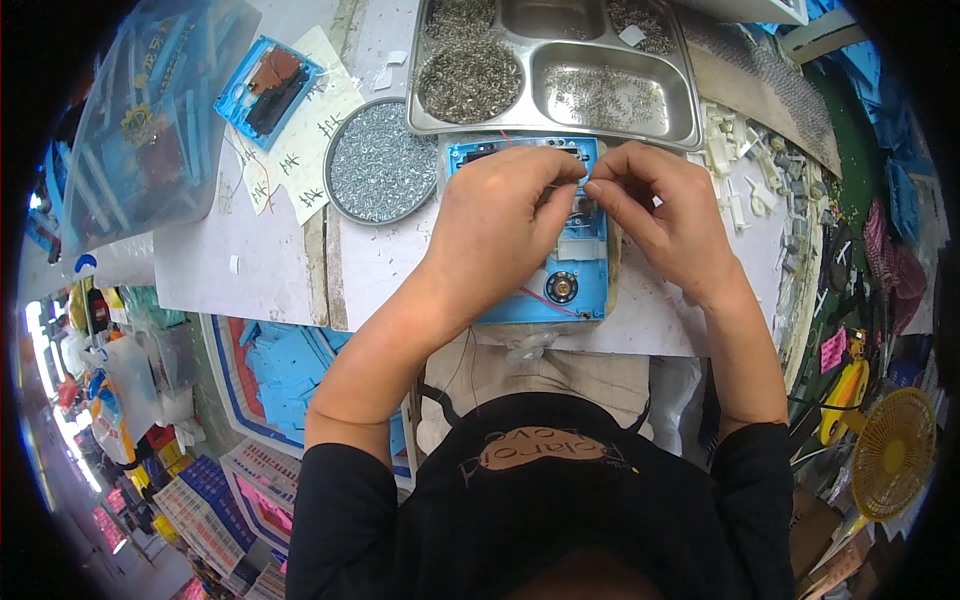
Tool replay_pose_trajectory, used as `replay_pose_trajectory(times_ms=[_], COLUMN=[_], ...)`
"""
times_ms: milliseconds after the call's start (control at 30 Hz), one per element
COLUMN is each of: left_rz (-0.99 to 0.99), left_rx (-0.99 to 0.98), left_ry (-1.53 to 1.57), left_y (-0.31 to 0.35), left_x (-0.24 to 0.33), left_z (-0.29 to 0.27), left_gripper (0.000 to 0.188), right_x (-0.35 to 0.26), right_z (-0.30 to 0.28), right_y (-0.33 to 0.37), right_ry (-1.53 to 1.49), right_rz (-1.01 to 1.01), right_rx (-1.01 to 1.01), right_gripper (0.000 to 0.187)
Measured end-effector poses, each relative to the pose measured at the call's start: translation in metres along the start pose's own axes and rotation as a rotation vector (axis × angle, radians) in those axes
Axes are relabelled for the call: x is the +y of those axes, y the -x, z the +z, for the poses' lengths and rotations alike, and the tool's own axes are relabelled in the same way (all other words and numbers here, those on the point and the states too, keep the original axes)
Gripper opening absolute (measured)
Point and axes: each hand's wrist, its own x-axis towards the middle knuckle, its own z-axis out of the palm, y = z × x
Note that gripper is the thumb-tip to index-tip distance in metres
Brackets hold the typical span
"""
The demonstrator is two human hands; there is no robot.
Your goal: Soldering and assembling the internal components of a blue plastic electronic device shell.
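A blue plastic housing (590,270) lies on the table in front of me, with a round black speaker (562,288) and thin red wires inside. Over its upper part my left hand (505,205) is closed, thumb and forefinger pinched together. My right hand (665,205) pinches the same way just beside it, the fingertips of both hands almost meeting near the housing's right edge. Whatever sits between the fingertips is too small to make out. Part of the housing's left side is hidden under my left hand.
A metal compartment tray (425,122) with small metal parts stands at the back. A round dish of screws (382,165) is left of the housing. White plastic parts (745,170) lie to the right. Further left are another blue housing (262,92) and a clear bag (150,130).
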Motion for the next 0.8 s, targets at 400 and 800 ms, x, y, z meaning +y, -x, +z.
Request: replay_pose_trajectory(times_ms=[400,800], left_rz=[-0.468,-0.492], left_rx=[-0.032,0.039], left_ry=[0.361,0.419], left_y=[0.006,0.011], left_x=[0.007,-0.003], left_z=[-0.006,0.0], left_gripper=[0.01,0.01], right_x=[0.011,0.004], right_z=[0.013,0.02], right_y=[0.002,0.003], right_ry=[-0.067,-0.228], right_rz=[0.013,0.123], right_rx=[-0.004,0.063], right_gripper=[0.015,0.018])
